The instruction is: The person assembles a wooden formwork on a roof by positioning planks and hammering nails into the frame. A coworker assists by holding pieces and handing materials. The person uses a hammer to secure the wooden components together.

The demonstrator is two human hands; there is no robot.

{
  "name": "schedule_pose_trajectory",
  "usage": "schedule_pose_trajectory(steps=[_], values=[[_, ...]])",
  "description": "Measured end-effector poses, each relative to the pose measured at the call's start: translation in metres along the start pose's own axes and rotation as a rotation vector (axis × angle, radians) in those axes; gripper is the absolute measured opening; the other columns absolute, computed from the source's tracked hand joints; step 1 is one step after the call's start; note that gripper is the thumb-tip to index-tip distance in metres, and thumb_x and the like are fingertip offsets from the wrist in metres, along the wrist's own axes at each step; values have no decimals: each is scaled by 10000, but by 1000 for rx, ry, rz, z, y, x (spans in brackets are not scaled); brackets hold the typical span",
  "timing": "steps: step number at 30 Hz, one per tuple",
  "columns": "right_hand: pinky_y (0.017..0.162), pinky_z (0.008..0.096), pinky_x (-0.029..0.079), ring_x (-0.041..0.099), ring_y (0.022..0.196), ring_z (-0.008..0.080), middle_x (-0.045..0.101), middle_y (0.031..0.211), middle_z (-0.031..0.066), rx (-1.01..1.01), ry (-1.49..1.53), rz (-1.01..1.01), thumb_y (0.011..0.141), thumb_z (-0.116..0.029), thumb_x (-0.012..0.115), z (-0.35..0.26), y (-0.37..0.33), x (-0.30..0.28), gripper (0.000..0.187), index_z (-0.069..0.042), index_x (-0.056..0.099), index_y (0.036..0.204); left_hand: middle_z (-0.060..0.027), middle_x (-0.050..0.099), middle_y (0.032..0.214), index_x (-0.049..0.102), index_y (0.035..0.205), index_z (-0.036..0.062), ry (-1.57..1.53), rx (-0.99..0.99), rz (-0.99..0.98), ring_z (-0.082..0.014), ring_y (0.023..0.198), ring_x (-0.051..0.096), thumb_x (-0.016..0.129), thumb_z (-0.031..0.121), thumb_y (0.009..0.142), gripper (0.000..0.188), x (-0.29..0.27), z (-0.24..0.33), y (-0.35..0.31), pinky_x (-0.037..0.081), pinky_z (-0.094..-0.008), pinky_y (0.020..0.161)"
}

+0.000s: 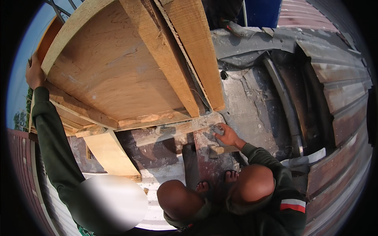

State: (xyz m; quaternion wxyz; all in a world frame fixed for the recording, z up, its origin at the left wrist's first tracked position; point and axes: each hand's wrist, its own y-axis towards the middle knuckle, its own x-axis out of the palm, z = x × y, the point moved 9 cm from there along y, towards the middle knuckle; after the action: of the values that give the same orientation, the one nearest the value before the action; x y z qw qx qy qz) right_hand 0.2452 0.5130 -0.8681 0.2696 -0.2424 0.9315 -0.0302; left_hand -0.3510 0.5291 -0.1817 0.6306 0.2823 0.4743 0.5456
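My left arm reaches up to the far left, where my left hand (35, 73) is closed on the edge of a large wooden frame with a plywood panel (118, 63). The frame stands tilted, with thick timber beams along its right side. My right hand (229, 136) is low near the middle, fingers apart, holding nothing. Its fingertips are close to the end of a worn plank (197, 125) under the frame's lower edge; I cannot tell whether they touch it. A short wood block (224, 149) lies just below that hand.
Rusty corrugated sheets (338, 157) cover the right side, beside a dark gap with a curved metal bar (285, 102). A pale board (112, 153) slopes down at the left. Another person's foot (235, 28) is at the top, near a blue container (260, 12).
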Motion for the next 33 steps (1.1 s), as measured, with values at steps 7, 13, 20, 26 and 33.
schedule_pose_trajectory(steps=[7,13,20,26,33], values=[[1049,466,439,482,1319,406,458,1442,288,1,-81,83,926,-465,679,-5,38,3,803,51,381,1465,-55,725,1124,736,1170,128,-158,-26,-4,-215,1076,647,625,589,842,577,7,-5,0,431,-338,991],[1221,459,203,105,1522,381,112,1634,256,78,319,-75,958,-653,490,-37,57,13,1002,43,108,1569,-71,730,1087,750,1110,123,-75,-48,41,-232,1054,652,612,547,845,519,2,-15,6,446,-345,964],[1251,467,33,-75,1538,342,-26,1656,237,69,439,-123,968,-756,255,-75,84,25,1030,41,12,1574,-81,727,1114,748,1127,147,-61,-86,73,-255,1093,648,603,545,838,513,-5,3,-8,445,-356,983],[1183,529,198,245,1439,406,246,1567,272,-59,434,60,999,-716,224,-85,102,20,921,19,222,1553,-101,718,1173,741,1169,171,-2,-98,89,-298,1160,633,573,560,846,533,-4,0,-13,443,-382,1007],[1054,489,396,558,1178,374,584,1309,223,-209,558,129,1055,-566,315,-87,158,0,653,-77,419,1475,-108,718,1159,740,1173,180,-13,-99,67,-305,1141,635,569,562,848,530,8,7,-20,450,-392,988]])
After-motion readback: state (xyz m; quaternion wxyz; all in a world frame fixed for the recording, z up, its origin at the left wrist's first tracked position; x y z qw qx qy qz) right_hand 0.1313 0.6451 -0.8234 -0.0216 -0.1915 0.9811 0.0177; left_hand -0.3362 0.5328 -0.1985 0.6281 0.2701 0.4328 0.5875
